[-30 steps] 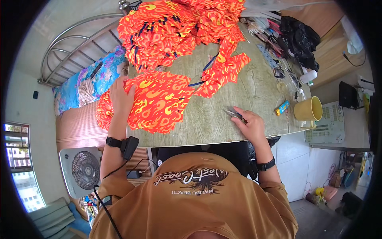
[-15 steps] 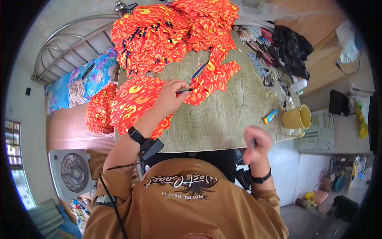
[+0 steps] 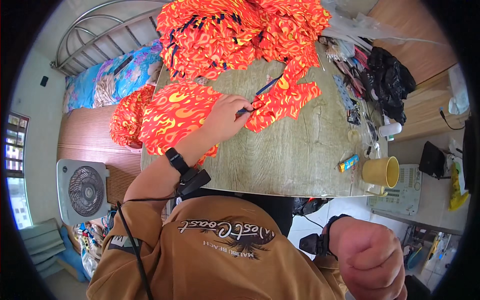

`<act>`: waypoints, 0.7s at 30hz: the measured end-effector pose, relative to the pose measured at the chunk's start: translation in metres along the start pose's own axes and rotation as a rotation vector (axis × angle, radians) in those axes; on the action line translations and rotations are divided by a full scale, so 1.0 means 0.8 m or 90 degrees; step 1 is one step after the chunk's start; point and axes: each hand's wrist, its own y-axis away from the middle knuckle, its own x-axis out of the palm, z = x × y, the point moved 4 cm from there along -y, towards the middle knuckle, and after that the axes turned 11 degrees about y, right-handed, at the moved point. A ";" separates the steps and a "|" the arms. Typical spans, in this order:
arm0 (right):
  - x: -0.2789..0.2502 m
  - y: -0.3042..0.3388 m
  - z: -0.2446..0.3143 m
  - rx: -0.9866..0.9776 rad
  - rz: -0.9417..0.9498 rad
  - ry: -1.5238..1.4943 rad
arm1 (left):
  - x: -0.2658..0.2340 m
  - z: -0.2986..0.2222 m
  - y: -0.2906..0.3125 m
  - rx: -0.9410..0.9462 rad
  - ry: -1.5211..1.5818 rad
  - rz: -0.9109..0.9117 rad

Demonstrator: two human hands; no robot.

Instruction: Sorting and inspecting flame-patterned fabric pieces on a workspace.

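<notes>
My left hand [image 3: 225, 117] is closed over the table, pinching a narrow dark strip [image 3: 243, 111] at the left edge of a small flame-print fabric piece [image 3: 287, 104]. A second dark strip [image 3: 268, 86] lies by that piece's upper part. Under and beside my left wrist spreads a wider flame-print cloth [image 3: 175, 112] in red, orange and yellow. My right hand [image 3: 372, 260] is a fist, raised off the table at the lower right, its back of the fingers toward me. Whatever it grips is hidden by the curled fingers.
A tall heap of flame-print pieces [image 3: 210, 42] fills the table's far side; more sit in a bundle [image 3: 131, 120] to the left. At right are a yellow mug [image 3: 380, 172], a small blue-orange packet [image 3: 348, 163] and a black plastic bag [image 3: 392, 80]. A fan [image 3: 84, 192] stands left.
My right hand has swung down and right, away from the table edge, and looks larger. A small dark object seen in it earlier is hidden now. My left hand keeps its pinch.
</notes>
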 end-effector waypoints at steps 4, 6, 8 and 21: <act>-0.002 0.003 -0.001 -0.006 0.089 -0.005 | 0.001 -0.007 0.002 -0.008 0.005 0.002; -0.001 0.006 -0.001 0.003 0.132 0.009 | 0.000 -0.005 0.002 -0.016 0.000 0.004; 0.000 0.003 0.003 0.001 0.073 0.005 | 0.000 -0.004 0.003 -0.021 -0.003 0.006; -0.007 0.009 0.007 0.013 0.126 0.035 | -0.002 -0.006 -0.012 -0.063 0.044 0.008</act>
